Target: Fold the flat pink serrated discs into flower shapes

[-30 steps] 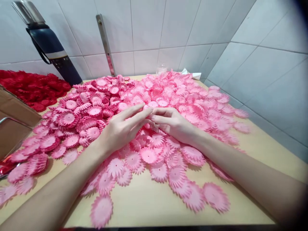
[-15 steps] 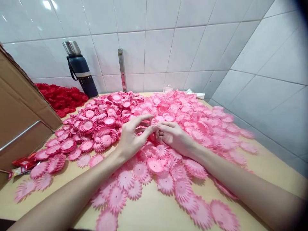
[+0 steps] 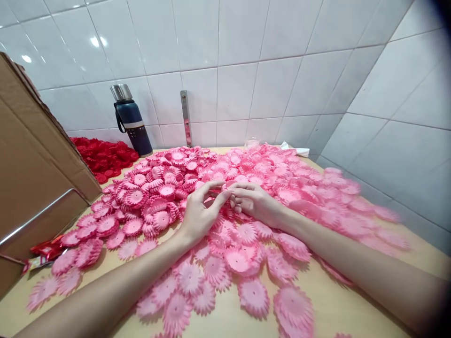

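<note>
My left hand and my right hand meet over a heap of pink fringed petal discs. Thumb and forefinger of the left hand curve together around the edge of a pink petal disc, mostly hidden by the fingers. On its other side, the fingers of my right hand are bent in a pinch against it. Round discs with toothed edges and small centre holes lie under both hands and wrists. Deeper pink stacked discs are piled to the left of my left hand.
A cardboard box stands at the left, with red wrappers beside it. Behind are a pile of red discs, a dark blue flask and a metal strip on the tiled wall. White paper lies at the back right.
The view has tilted up and turned slightly left, so everything sits lower and further right. Both hands stay together at the same spot over the heap, with slight finger movement.
</note>
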A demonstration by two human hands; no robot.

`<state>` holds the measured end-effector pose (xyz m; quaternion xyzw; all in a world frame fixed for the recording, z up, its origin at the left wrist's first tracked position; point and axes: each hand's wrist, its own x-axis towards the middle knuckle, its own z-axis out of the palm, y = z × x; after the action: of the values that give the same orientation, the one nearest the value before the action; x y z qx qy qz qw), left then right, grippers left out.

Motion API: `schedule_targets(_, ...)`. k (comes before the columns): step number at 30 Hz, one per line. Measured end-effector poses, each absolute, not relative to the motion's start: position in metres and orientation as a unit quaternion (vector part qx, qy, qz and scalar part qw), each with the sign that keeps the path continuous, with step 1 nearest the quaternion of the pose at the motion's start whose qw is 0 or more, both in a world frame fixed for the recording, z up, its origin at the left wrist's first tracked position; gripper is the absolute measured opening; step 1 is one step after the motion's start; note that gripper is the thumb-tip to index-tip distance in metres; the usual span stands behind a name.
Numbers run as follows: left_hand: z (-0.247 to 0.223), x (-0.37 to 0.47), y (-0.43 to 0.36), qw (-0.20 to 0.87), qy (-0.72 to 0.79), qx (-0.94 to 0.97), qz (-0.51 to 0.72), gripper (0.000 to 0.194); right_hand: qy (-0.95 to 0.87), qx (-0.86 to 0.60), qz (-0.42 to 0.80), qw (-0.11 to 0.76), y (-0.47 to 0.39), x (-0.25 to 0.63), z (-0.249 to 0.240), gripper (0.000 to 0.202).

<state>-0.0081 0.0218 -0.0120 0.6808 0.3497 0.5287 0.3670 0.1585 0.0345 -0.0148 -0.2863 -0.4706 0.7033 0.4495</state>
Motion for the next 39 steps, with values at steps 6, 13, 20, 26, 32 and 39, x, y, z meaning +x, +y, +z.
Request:
schedule_targets(6, -0.012, -0.011, 0.02, 0.394, 0.322, 0.685, 0.521, 0.023, -0.456, -0.283, 0.712, 0.453, 0.033, 0.162, -0.014, 0.012)
schedule_targets(13, -0.01, -0.011, 0.017, 0.396, 0.326, 0.696, 0.504, 0.023, -0.473, -0.269, 0.701, 0.461, 0.029, 0.162, -0.012, 0.011)
schedule_targets(20, -0.01, -0.013, 0.02, 0.389, 0.325, 0.702, 0.5, 0.018, -0.493, -0.275, 0.68, 0.468, 0.029, 0.161, -0.016, 0.013)
schedule_targets(26, -0.01, -0.014, 0.02, 0.402, 0.323, 0.702, 0.491, 0.019, -0.512, -0.275, 0.662, 0.475, 0.026, 0.162, -0.022, 0.015)
schedule_targets(32, -0.009, -0.013, 0.015, 0.438, 0.321, 0.711, 0.447, 0.021, -0.576, -0.292, 0.618, 0.448, 0.011, 0.171, -0.016, 0.018)
schedule_targets(39, -0.007, -0.013, 0.011, 0.441, 0.328, 0.718, 0.427, 0.021, -0.589, -0.3, 0.617, 0.428, 0.009, 0.178, -0.015, 0.016)
